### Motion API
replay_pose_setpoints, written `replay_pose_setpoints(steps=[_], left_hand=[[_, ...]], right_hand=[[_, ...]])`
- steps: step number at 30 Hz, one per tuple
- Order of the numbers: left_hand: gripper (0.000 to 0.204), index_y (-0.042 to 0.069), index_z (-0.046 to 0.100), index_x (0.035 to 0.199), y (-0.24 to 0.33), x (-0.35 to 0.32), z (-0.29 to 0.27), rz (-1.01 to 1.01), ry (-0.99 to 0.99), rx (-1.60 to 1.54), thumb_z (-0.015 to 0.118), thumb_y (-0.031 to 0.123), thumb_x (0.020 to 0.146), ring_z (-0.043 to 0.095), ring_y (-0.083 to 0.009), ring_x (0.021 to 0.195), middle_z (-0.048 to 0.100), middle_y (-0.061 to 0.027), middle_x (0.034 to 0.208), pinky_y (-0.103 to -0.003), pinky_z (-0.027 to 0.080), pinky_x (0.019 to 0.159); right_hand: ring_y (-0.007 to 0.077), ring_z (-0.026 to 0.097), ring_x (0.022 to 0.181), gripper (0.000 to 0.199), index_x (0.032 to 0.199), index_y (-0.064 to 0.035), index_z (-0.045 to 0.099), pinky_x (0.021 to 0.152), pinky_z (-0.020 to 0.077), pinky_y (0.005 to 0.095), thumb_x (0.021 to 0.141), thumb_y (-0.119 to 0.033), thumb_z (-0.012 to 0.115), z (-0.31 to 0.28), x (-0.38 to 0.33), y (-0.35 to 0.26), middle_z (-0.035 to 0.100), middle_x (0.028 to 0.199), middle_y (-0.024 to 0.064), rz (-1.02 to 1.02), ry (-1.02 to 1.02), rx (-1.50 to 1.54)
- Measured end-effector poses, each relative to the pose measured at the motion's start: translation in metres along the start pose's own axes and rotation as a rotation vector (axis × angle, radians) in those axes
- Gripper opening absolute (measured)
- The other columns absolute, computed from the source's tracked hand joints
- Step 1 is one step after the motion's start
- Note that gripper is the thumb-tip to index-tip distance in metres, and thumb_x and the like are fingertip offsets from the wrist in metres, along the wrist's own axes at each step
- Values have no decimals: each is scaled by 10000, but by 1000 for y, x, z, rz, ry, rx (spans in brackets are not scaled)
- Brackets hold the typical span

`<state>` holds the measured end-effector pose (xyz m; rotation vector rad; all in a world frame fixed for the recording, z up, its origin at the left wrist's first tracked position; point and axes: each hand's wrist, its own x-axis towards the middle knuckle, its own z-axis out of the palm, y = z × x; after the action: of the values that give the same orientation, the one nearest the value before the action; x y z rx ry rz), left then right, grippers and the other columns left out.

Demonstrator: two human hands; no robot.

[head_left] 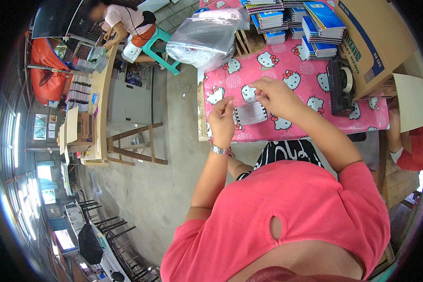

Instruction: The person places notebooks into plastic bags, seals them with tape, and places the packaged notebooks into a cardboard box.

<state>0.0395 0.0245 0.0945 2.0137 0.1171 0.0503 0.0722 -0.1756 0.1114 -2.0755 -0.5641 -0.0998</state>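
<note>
Over the near edge of the pink table, my left hand (pixel 222 120) is raised with thumb and fingertips pinched together. My right hand (pixel 278 97) is closed in a similar pinch, a little farther off and to the right. What the fingertips hold, if anything, is too small or see-through to make out. Between and just below the hands lies a small white notepad (pixel 251 114) with dark binding loops along its sides. A large heap of clear plastic bags (pixel 204 40) rests at the table's far left corner.
Stacks of blue-covered spiral notebooks (pixel 320 28) stand at the back right, near a black tape dispenser (pixel 339 87) and a big cardboard box (pixel 378 44). A co-worker (pixel 127 23) sits at a wooden bench (pixel 101 89) on the left. Another person's arm (pixel 395 129) shows at far right.
</note>
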Motion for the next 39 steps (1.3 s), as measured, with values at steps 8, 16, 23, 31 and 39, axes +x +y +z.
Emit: replay_pose_setpoints(steps=[8, 16, 23, 31, 39], left_hand=[[528, 131, 580, 1207, 34, -35, -6, 765, -61, 724, 696, 389, 761, 447, -236, 1211, 597, -42, 1134, -512, 201, 1059], [191, 163, 687, 894, 44, -42, -27, 642, -210, 1010, 726, 243, 726, 500, -209, 1108, 600, 30, 1044, -575, 213, 999], [259, 35, 629, 1066, 4, -57, -24, 501, 175, 218, 614, 154, 836, 513, -283, 1118, 564, -164, 1160, -389, 354, 998], [486, -12, 619, 1141, -38, -46, 14, 389, 33, -16, 363, 372, 992, 464, -314, 1217, 546, -173, 1250, -419, 340, 1028], [494, 12, 654, 1009, -22, -29, 6, 668, -59, 498, 482, 464, 912, 482, -321, 1096, 591, -125, 1176, -436, 357, 954]], right_hand=[[196, 544, 648, 137, 933, 9, 601, 617, 448, 307, 890, -117, 569, -11, -42, 30, 590, 780, 96, 157, 104, 215], [257, 590, 928, 215, 1010, -26, 637, 838, 440, 355, 903, -192, 553, 10, -45, 18, 645, 971, 109, -97, -129, 234], [260, 435, 1218, 268, 1046, -80, 648, 1031, 267, 431, 850, -260, 615, 19, -47, 25, 584, 1217, 53, -337, -241, -75], [273, 357, 1326, 461, 1133, -131, 621, 1084, 181, 524, 774, -418, 656, 21, -44, 21, 474, 1364, 109, -386, -285, -176], [367, 94, 1430, 541, 1122, -130, 636, 1116, 5, 582, 718, -484, 706, 14, -33, 12, 335, 1466, 185, -267, -402, -281]])
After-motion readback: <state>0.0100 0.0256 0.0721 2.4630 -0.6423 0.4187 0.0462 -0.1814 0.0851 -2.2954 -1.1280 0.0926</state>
